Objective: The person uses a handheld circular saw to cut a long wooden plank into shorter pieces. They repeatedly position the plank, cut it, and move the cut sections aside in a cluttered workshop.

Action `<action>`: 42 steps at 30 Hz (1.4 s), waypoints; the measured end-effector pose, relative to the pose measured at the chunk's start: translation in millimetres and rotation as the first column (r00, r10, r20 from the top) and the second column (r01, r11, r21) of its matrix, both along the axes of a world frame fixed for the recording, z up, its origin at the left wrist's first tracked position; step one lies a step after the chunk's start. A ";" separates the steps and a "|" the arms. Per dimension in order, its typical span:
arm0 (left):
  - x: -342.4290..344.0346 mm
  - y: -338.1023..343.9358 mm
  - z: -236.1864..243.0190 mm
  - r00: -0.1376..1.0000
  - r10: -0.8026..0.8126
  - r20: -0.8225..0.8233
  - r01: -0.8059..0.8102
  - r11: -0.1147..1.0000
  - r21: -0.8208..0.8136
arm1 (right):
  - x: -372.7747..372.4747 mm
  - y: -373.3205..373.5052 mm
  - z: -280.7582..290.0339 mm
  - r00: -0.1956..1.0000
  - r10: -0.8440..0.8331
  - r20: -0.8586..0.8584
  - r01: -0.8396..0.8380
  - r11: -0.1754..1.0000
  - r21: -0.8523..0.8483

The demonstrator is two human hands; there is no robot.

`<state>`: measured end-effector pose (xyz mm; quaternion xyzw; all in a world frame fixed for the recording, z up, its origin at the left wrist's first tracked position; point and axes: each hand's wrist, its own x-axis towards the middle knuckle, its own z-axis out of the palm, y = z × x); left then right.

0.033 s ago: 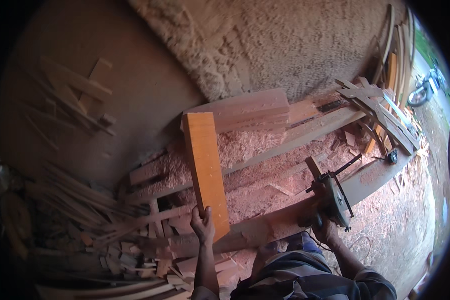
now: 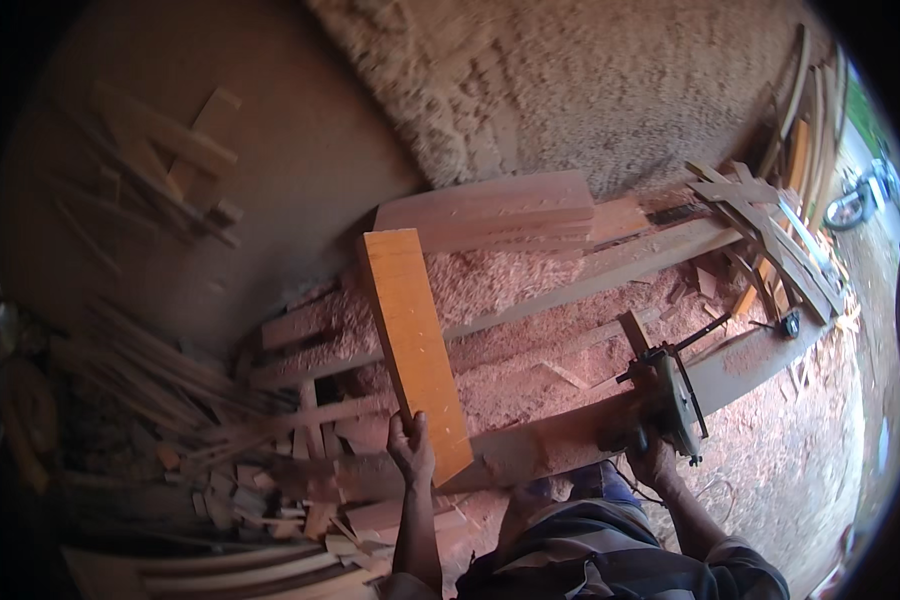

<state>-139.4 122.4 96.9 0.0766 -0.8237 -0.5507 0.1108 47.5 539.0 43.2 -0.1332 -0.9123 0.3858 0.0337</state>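
Observation:
My left hand (image 2: 411, 446) is closed on the near end of a thick orange-brown wooden board (image 2: 417, 350), with the thumb on its top face. The board slants away from me, its far end close to a pile of reddish planks (image 2: 490, 212). My right hand (image 2: 652, 460) is wrapped round the rear handle of a circular saw (image 2: 670, 405). The saw sits at the front beam (image 2: 550, 437) of the workbench, its round guard to the right and a thin rod sticking out ahead. Part of the grip is hidden by the saw body.
Reddish shavings (image 2: 510, 285) cover much of the bench. Crossed wood strips (image 2: 760, 225) lie at its far right, near a small black tool (image 2: 789, 324). Offcuts (image 2: 260, 490) heap up at the lower left. A power cord (image 2: 715, 488) hangs near the saw; a motorcycle (image 2: 860, 198) stands outside.
The board's far end has swung slightly left, while its near end and my left hand shifted slightly right. The whole view has moved a little. The saw stays in place on the bench.

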 end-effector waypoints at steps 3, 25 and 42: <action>64.3 -12.6 -48.2 0.959 0.271 0.078 -0.282 0.916 0.284 | -0.1 9.0 -10.7 0.995 0.089 -0.033 -0.087 0.995 0.056; 96.9 47.5 -146.0 0.405 0.872 0.277 -0.914 0.378 0.146 | -10.4 23.7 -23.1 0.988 0.141 -0.057 -0.150 0.966 -0.211; 59.6 -36.8 -195.3 0.347 0.927 0.143 -0.927 0.316 0.199 | -9.3 17.3 -12.0 0.996 0.088 0.005 -0.087 0.994 -0.065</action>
